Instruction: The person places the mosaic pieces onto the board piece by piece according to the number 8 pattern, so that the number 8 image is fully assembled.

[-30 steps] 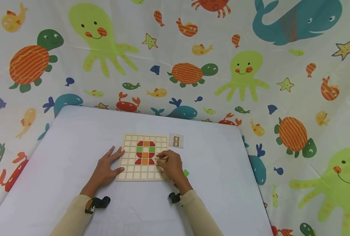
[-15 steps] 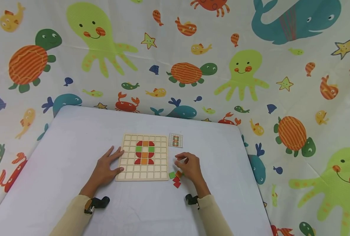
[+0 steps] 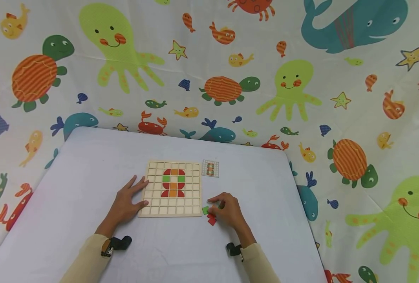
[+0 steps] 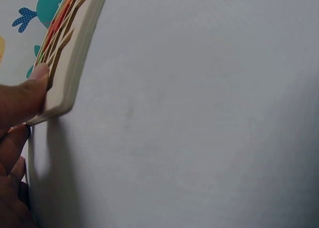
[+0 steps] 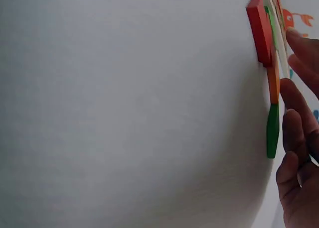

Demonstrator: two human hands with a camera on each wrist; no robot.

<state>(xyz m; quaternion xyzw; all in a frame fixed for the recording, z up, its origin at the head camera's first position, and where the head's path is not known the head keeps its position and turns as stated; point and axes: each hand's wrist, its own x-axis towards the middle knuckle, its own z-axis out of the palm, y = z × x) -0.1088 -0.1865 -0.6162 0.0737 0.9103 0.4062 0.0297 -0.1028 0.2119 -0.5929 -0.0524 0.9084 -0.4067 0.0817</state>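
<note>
A wooden grid board (image 3: 156, 209) lies on the white table, with red, orange and green tiles set in its middle cells. My left hand (image 3: 126, 201) rests at its left edge, fingers spread. In the left wrist view the thumb (image 4: 31, 96) lies on the board's rim. Right of the board, my right hand (image 3: 229, 211) is over a small group of loose tiles, index finger and thumb apart. A green tile (image 3: 205, 210) and red tiles (image 3: 212, 221) show beside it. The right wrist view has an orange tile (image 5: 273, 86) and another green tile (image 5: 272, 131) near the fingers.
A small card (image 3: 210, 168) printed with a grid and coloured pattern lies by the board's upper right corner. Behind the table (image 3: 89, 165) hangs a cloth (image 3: 202, 23) printed with sea animals. Black wrist cameras (image 3: 121, 242) are strapped to both arms.
My right hand has moved off the board to the right, then down over the loose tiles, hiding some of them. My left hand and the board stay put.
</note>
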